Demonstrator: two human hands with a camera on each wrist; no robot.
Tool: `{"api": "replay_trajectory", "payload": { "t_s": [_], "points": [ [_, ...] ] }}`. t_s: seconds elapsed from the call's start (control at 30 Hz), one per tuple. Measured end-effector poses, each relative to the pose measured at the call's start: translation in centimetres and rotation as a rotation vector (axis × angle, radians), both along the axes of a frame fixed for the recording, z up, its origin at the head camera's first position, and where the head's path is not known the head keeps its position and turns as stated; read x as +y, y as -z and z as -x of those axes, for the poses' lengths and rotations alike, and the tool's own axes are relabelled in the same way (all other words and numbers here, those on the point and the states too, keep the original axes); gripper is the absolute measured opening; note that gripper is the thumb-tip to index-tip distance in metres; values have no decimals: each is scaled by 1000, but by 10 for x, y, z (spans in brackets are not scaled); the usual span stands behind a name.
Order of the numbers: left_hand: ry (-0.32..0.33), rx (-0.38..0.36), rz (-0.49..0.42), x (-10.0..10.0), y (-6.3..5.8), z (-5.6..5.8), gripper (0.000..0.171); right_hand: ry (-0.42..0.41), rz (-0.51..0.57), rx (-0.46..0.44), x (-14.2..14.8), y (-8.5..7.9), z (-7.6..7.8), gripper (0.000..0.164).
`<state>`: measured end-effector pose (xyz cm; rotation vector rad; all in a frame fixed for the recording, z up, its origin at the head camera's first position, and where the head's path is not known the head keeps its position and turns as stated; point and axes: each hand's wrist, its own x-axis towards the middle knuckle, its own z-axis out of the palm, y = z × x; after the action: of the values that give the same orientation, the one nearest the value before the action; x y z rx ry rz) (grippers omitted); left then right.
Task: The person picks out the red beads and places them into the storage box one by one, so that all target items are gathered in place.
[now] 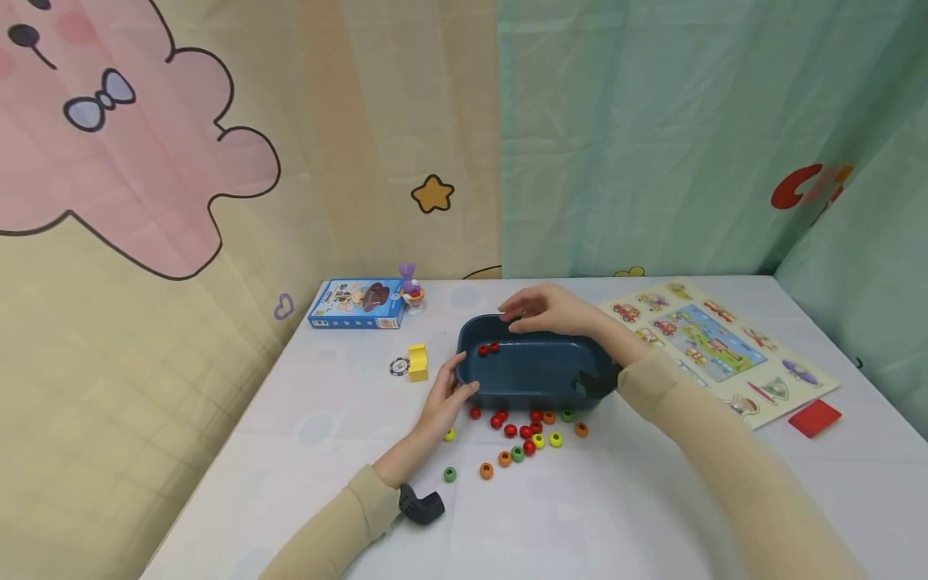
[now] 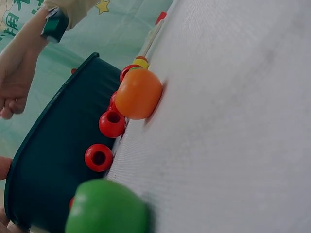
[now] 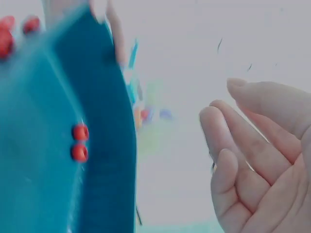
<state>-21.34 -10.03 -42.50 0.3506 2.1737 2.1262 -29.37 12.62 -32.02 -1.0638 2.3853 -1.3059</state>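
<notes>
A dark teal tray (image 1: 536,372) stands mid-table with two red beads (image 1: 488,349) lying in its left end. My left hand (image 1: 448,395) rests against the tray's near left corner, fingers on the end wall and thumb along the front. My right hand (image 1: 545,309) hovers over the far rim with relaxed fingers, and the right wrist view shows its palm (image 3: 262,160) empty beside the tray (image 3: 58,145). Several red, orange, green and yellow beads (image 1: 529,439) lie on the table before the tray. In the left wrist view an orange bead (image 2: 138,93) and a green bead (image 2: 107,209) lie close.
A blue box (image 1: 357,304) and a small purple figure (image 1: 410,283) sit at the back left. A yellow block (image 1: 417,362) and a round chip (image 1: 399,366) lie left of the tray. At the right are a picture puzzle board (image 1: 718,346) and a red square piece (image 1: 814,418).
</notes>
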Motion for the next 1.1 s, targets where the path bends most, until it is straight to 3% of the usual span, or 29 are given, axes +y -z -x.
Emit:
{"api": "replay_trajectory", "payload": {
  "t_s": [0.1,0.27,0.47,0.6,0.83,1.1],
  "points": [
    [2,1,-5,0,1,1,53,-17,26,21,9,-4,-38,30],
    [-3,-1,2,0,0,0,54,-53,73,20,25,29,-75,26],
    [-13,0,14,0,-1,-1,52,13,76,14,25,53,-111,24],
    [-16,0,22,0,-1,-1,51,83,89,25,23,76,-114,24],
    [-18,6,28,1,0,-1,51,233,33,78,23,121,-103,23],
    [-18,8,31,0,0,-1,51,247,11,103,26,135,-96,20]
  ]
}}
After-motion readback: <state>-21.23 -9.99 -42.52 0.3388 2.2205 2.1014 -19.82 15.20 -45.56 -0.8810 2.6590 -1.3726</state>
